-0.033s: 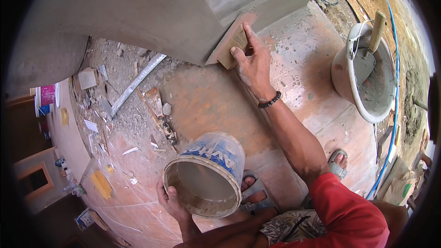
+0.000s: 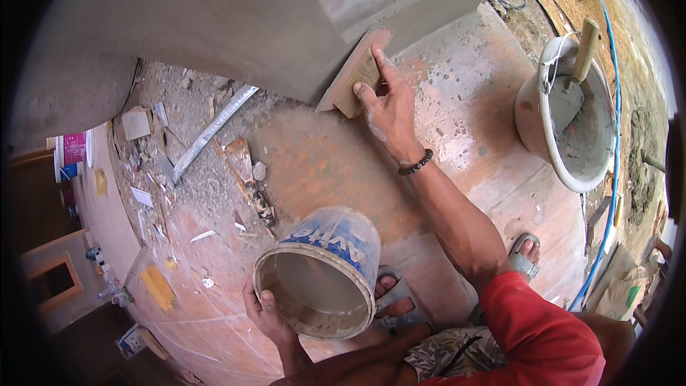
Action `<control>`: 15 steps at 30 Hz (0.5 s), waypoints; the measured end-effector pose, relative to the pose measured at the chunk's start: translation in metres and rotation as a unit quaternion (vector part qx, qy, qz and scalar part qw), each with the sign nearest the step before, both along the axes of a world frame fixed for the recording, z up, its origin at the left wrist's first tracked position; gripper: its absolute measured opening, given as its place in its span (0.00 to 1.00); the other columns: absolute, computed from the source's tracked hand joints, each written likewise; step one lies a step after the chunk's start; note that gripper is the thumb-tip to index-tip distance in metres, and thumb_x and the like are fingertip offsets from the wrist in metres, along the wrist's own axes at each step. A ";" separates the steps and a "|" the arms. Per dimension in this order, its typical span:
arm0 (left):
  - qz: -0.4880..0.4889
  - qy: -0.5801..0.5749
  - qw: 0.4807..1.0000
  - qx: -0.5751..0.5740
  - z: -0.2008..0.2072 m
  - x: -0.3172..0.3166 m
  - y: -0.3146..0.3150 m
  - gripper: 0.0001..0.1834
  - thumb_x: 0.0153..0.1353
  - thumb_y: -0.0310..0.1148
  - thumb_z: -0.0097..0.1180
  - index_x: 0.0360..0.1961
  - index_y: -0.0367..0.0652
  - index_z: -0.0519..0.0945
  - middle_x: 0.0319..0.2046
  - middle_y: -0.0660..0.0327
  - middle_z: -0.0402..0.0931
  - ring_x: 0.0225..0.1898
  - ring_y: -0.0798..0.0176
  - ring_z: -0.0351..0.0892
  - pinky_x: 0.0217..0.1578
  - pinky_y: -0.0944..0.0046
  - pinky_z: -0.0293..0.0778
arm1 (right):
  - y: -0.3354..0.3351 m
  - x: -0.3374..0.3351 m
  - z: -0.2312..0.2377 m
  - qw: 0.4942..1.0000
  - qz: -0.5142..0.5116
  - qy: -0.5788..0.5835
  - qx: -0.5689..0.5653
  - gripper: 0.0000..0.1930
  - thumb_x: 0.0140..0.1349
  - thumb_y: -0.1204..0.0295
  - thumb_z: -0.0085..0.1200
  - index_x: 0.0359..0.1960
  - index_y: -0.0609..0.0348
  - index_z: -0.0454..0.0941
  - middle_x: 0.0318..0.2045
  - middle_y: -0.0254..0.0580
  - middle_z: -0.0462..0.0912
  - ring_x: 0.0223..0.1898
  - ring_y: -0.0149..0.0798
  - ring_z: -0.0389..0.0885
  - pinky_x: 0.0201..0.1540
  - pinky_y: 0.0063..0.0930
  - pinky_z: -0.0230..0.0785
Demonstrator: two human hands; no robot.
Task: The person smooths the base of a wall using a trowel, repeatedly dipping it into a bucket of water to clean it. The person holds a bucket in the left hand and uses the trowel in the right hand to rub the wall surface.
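Observation:
My right hand (image 2: pixel 394 116) is closed around the wooden grip of a plastering float (image 2: pixel 344 77). The float's flat reddish-brown plate lies along the lower corner of a grey plastered wall (image 2: pixel 236 28). At the lower middle, my left hand (image 2: pixel 270 318) holds a white and blue plastic bucket (image 2: pixel 346 232) by its side near the rim, thumb at the edge. The bucket is tilted with its mouth toward me, and greyish liquid shows inside. Some of the left fingers are hidden behind it.
At right stands a mortar-smeared bucket (image 2: pixel 532 118) with a wooden-handled trowel (image 2: pixel 587 50) in it. A blue hose (image 2: pixel 612 64) runs behind. Rubble and a metal strip (image 2: pixel 214 129) lie on the left, with a yellow sponge-like block (image 2: pixel 157 286) farther over. My sandalled foot (image 2: pixel 527 256) rests on the floor.
My right hand and the float have shifted slightly down and to the left along the wall's lower corner. My left hand and the bucket have stayed put.

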State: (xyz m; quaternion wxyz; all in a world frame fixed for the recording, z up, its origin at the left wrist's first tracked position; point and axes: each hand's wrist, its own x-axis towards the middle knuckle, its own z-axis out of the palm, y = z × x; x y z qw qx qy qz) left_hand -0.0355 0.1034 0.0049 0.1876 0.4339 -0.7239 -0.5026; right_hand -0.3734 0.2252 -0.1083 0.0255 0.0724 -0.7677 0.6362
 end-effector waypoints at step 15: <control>0.008 0.009 1.000 0.002 0.001 -0.004 0.003 0.38 0.62 0.58 0.58 0.58 0.32 0.71 0.50 0.54 0.73 0.51 0.59 0.74 0.54 0.57 0.69 | -0.018 0.043 -0.009 0.973 0.079 -0.169 -0.134 0.35 0.55 0.73 0.58 0.67 0.67 0.63 0.52 0.52 0.78 0.40 0.33 0.76 0.46 0.25 0.69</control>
